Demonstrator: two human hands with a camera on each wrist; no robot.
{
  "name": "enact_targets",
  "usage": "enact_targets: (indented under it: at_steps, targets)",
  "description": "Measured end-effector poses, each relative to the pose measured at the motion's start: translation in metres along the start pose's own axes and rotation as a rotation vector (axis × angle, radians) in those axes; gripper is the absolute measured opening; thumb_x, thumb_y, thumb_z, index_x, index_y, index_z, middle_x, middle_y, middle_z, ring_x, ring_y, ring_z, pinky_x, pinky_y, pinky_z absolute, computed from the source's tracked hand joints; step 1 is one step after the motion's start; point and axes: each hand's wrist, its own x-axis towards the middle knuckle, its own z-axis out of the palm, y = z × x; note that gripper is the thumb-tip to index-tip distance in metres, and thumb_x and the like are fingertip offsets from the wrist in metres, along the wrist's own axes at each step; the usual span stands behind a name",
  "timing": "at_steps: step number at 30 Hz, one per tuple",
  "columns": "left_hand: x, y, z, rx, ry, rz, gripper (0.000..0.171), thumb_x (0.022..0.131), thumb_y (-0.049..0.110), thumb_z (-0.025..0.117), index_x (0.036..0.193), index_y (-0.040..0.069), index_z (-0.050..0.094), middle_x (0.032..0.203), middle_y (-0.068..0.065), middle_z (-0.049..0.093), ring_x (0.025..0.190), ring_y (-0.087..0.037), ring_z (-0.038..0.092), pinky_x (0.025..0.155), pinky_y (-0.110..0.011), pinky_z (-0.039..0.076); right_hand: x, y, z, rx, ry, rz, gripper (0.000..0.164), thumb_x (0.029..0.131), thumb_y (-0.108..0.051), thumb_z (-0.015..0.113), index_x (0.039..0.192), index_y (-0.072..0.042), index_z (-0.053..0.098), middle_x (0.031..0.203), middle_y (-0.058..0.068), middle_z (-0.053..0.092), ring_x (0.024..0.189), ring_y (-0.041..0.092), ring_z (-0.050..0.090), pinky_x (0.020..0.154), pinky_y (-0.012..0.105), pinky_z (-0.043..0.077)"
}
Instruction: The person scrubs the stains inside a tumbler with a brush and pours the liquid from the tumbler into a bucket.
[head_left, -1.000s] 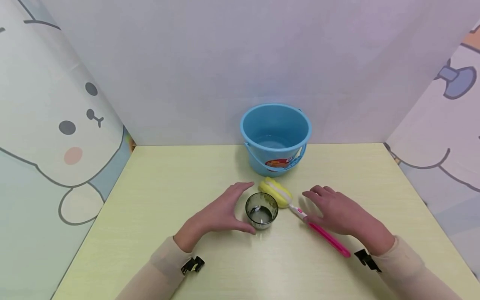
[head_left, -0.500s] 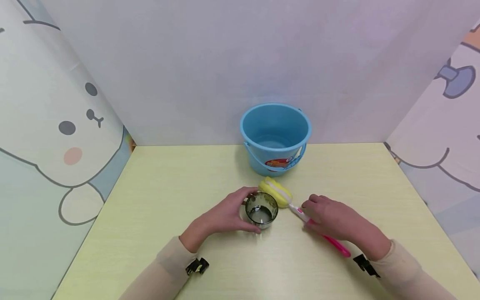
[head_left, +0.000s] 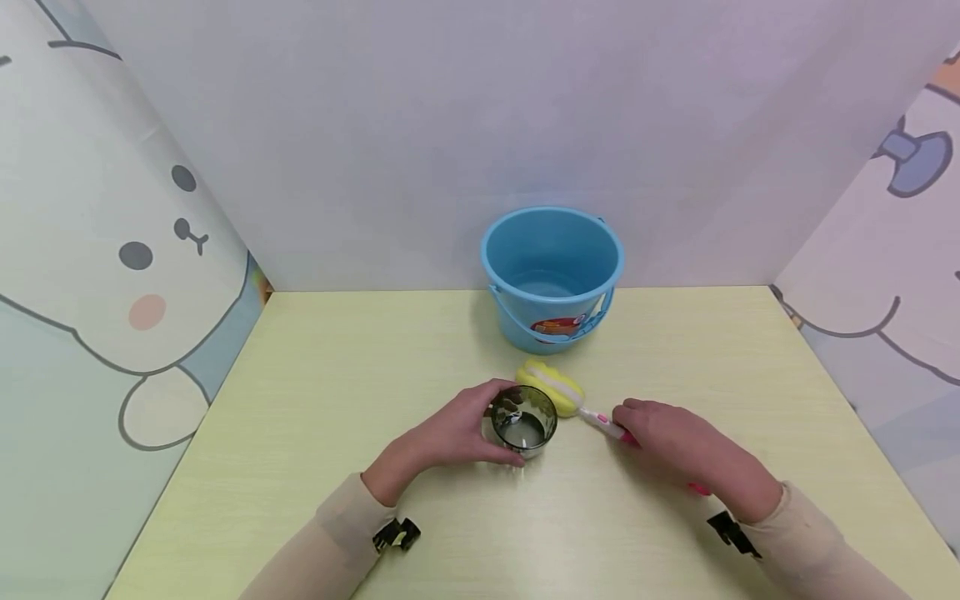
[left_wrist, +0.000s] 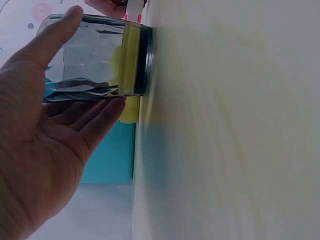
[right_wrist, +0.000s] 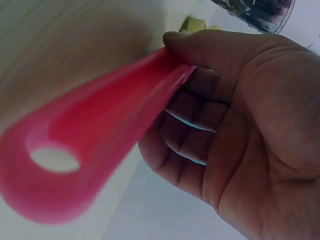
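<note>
My left hand (head_left: 461, 425) curls round a smoky clear glass cup (head_left: 524, 421), thumb on the near side and fingers on the far side. The cup stands upright on the table, and in the left wrist view its thick glass base (left_wrist: 145, 60) is right at the tabletop. My right hand (head_left: 678, 437) pinches the pink handle (right_wrist: 115, 115) of a sponge brush between thumb and fingers. The brush's yellow sponge head (head_left: 551, 387) lies behind the cup, and its white neck (head_left: 602, 422) shows between the head and my fingers. Most of the handle is hidden under the right hand in the head view.
A blue bucket (head_left: 551, 283) with its handle hanging down in front stands at the back, behind the sponge head. The pale yellow table (head_left: 360, 350) meets a plain back wall (head_left: 390, 150). Side panels with cartoon animals (head_left: 135, 200) bound it left and right.
My left hand has moved right and closed round the cup. The right hand has come down onto the brush handle and grips it; the handle's end has lifted slightly.
</note>
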Motion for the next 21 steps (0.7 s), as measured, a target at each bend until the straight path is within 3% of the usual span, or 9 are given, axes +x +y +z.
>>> enact_targets:
  at_steps: [5,11,21]
  targets:
    - [-0.001,0.001,0.000,-0.014,-0.003,0.005,0.096,0.077,0.038,0.099,0.153,0.012,0.046,0.142,-0.001,0.061,0.132,-0.014,0.057,0.113,-0.037,0.047,-0.001,0.004,0.000,-0.031,0.058,-0.004,0.024,0.091,-0.001,0.079,0.089,-0.016,0.060,0.078,-0.009,0.049,0.065,0.010,0.043,0.056,0.028,0.045]
    - [-0.001,0.001,0.000,-0.036,-0.004,0.006,0.093,0.077,0.035,0.099,0.152,0.012,0.047,0.141,-0.001,0.062,0.131,-0.016,0.058,0.113,-0.036,0.047,-0.001,0.005,-0.006,-0.103,0.110,0.034,0.017,0.089,-0.003,0.082,0.095,-0.012,0.069,0.080,-0.007,0.055,0.066,0.011,0.050,0.056,0.032,0.053]
    - [0.000,0.003,0.001,-0.037,0.008,-0.018,0.092,0.078,0.037,0.098,0.151,0.013,0.047,0.139,0.001,0.062,0.129,-0.016,0.058,0.111,-0.035,0.048,0.000,0.009,-0.018,-0.214,0.234,0.080,0.024,0.082,-0.005,0.091,0.102,-0.013,0.080,0.088,0.000,0.067,0.080,0.023,0.066,0.056,0.035,0.057]
